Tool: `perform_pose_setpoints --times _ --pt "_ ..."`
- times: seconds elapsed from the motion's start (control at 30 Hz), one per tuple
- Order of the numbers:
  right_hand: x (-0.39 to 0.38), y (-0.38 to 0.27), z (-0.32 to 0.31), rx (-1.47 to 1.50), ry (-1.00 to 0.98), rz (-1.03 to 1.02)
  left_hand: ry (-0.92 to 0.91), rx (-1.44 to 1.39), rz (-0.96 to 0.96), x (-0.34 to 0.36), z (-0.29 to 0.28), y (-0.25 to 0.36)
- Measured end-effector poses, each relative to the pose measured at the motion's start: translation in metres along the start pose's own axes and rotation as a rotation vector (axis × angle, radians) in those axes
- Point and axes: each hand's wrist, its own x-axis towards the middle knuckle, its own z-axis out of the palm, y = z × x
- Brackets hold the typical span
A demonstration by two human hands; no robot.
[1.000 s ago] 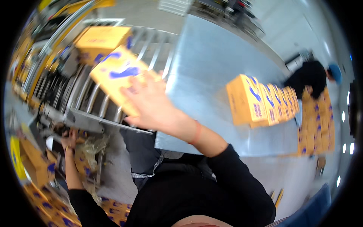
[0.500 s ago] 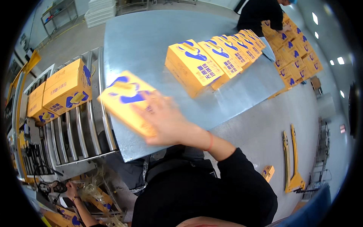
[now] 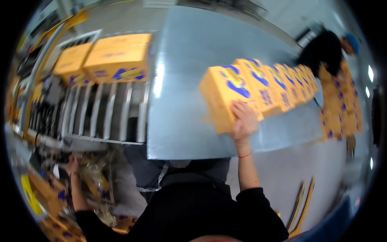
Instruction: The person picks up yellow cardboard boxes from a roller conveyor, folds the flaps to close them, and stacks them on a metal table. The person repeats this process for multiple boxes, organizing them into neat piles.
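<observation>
My right hand (image 3: 244, 122) grips the near end of a yellow carton (image 3: 219, 103) with blue print, its fingers bent over the upper edge. This carton stands at the near left end of a slanting row of similar yellow cartons (image 3: 278, 86) on the metal table (image 3: 185, 133). Down at the lower left, my left hand (image 3: 72, 165) is closed beside a small white object (image 3: 60, 171). Blur hides what its fingers hold, if anything.
Left of the table runs a roller conveyor (image 3: 96, 111) bearing large yellow boxes (image 3: 119, 58). At the far right, a person in dark clothes (image 3: 326, 52) leans over stacked yellow boxes (image 3: 342, 105). Yellow pallet-truck forks (image 3: 302, 205) lie on the floor at the lower right.
My right hand has moved with a carton from the table's left side to the near end of the row. My view has turned, and my left hand remains low at the left.
</observation>
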Motion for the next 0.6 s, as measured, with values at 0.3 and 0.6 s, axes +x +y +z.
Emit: perform_pose_setpoints --times 0.3,0.6 --pt "0.084 0.03 0.133 -0.01 0.078 0.001 0.163 -0.416 -0.393 -0.025 -0.053 0.045" --pt "0.221 -0.089 0.256 0.284 -0.407 -0.001 0.108 -0.682 -0.51 -0.011 -0.028 0.036"
